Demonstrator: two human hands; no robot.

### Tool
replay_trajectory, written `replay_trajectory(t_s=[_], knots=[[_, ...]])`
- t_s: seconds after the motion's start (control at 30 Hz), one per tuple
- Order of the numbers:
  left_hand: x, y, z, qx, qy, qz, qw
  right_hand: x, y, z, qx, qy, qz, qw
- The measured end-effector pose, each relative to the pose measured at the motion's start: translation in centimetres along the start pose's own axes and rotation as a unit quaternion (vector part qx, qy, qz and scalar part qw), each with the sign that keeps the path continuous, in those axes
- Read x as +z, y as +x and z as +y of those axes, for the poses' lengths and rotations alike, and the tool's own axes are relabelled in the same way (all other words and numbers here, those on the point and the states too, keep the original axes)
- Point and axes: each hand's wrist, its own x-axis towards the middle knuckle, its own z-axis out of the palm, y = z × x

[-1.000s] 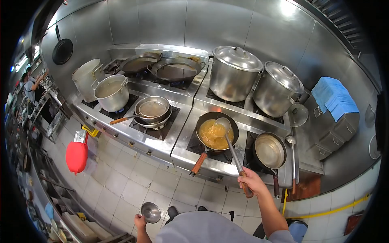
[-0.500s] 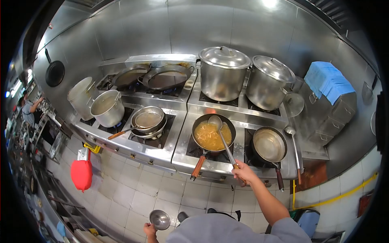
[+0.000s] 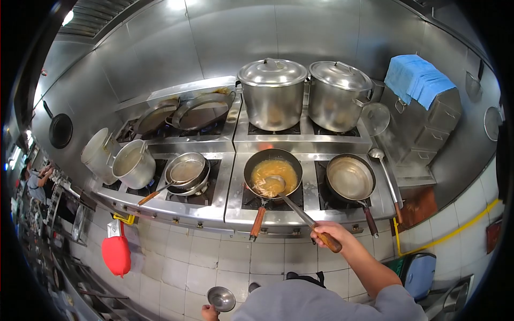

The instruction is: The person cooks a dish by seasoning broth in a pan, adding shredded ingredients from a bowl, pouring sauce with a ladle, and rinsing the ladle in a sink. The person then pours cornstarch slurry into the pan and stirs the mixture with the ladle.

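Observation:
My right hand (image 3: 329, 234) is closed around the wooden handle of a long ladle (image 3: 297, 209). The ladle's bowl is dipped in yellow-orange sauce with pale strips (image 3: 281, 172), inside a dark frying pan (image 3: 248, 170) on the front burner. That pan's wooden handle (image 3: 258, 222) points toward me, with no hand on it. Low in the view, my left hand (image 3: 210, 312) grips the rim of a small metal bowl (image 3: 221, 298), held over the floor beside my body. To the right of the sauce pan sits another pan (image 3: 350, 179) with a dark handle.
Two lidded stockpots (image 3: 271, 99) stand at the back. Leftward are a strainer (image 3: 186, 170) over a pan, a tall pot (image 3: 133, 163) and wide pans (image 3: 201, 112) over flames. A second ladle (image 3: 386, 176) lies at the right; a red mitt-like item (image 3: 115, 254) hangs from the stove front.
The ladle's bowl has moved from the pan's far edge down into the sauce nearer me, and its handle has tilted lower. My view has shifted slightly; the left hand still holds the bowl.

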Motion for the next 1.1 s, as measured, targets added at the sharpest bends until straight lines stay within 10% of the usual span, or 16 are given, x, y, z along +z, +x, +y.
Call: replay_trajectory(t_s=[0.53,0.73,0.9,1.1], knots=[[1.9,-2.6,3.7,-0.015,-0.004,0.000,1.000,-5.6,4.2,1.8,-0.101,-0.249,0.158,0.950],[1.5,-2.4,2.5,-0.008,-0.016,0.017,1.000,-7.0,5.3,2.6,-0.192,-0.558,0.219,0.777],[1.0,-3.6,1.9,-0.026,-0.039,0.033,0.998,-2.5,1.5,0.2,-0.011,-0.276,0.113,0.954],[0.6,-2.2,-1.3,-0.032,0.001,0.020,0.999,-0.6,-0.1,-4.3,0.053,-0.133,0.040,0.989]])
